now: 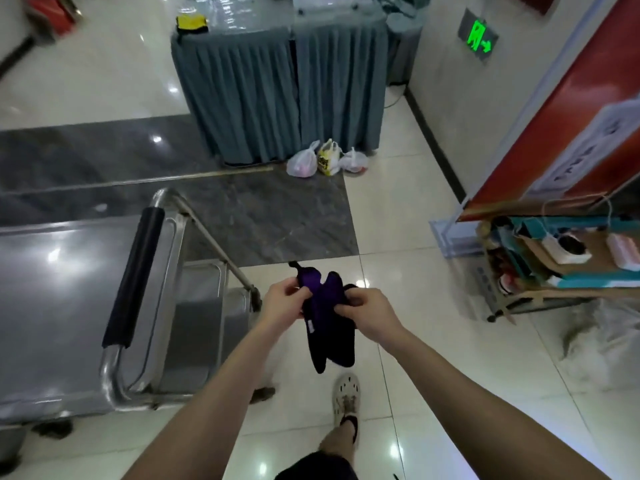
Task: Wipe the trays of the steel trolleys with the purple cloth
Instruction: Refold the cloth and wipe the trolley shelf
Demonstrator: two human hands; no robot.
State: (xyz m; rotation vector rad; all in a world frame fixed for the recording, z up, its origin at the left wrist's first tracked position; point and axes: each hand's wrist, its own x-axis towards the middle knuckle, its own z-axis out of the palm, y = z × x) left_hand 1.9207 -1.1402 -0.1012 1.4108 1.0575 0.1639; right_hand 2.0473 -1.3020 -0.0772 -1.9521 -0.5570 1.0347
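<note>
Floor [398, 220] of glossy cream tile fills the view, crossed by a band of dark grey stone. At the left stands a steel trolley [173, 327]; its wide top tray [52, 306] reflects the ceiling lights, and a curved handle at its right end carries a black grip [136, 275]. Lower trays show beneath that handle. Farther back, a table [277, 91] stands on the tile, draped in a pleated grey-blue skirt. A red panel [554, 116] leans along the right wall, and below it is a rack [554, 265] holding cardboard boxes. Two bare forearms reach forward from the bottom edge. Between them a dark purple cloth [329, 327] hangs bunched in the air, just to the right of the trolley and clear of it. The left hand [282, 303] pinches the cloth's upper left edge with curled fingers, and the right hand [369, 310] pinches its upper right edge the same way. Three plastic bags [325, 159] sit on the floor at the foot of the table. A pale perforated shoe [346, 398] shows below the cloth. A green lit sign [478, 38] is mounted low on the wall.
</note>
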